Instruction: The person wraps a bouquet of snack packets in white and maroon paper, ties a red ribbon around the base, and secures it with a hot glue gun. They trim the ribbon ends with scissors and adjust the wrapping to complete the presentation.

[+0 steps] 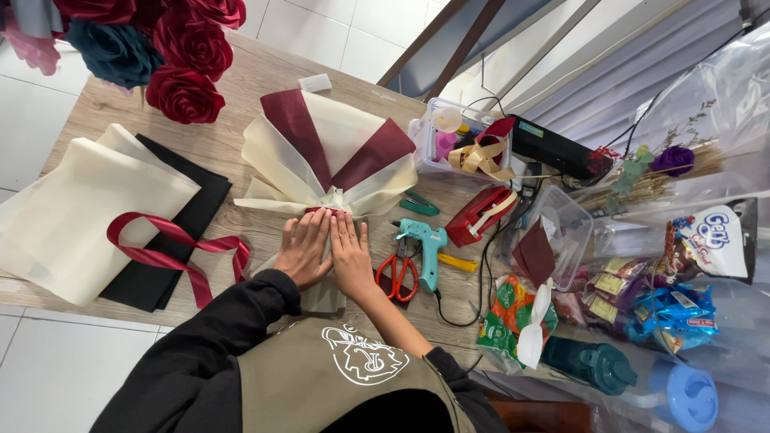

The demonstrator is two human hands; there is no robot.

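Wooden tabletop: the cream wrapping paper is pressed flat under left hand and right hand, grips open, holding nothing; uneven pressure could crease it.

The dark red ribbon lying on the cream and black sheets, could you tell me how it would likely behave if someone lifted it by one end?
The dark red ribbon would probably hang limp: it lies in loose curving loops. It looks thin and flat, so likely very light. Its slight sheen suggests it may slide easily off the cream sheet.
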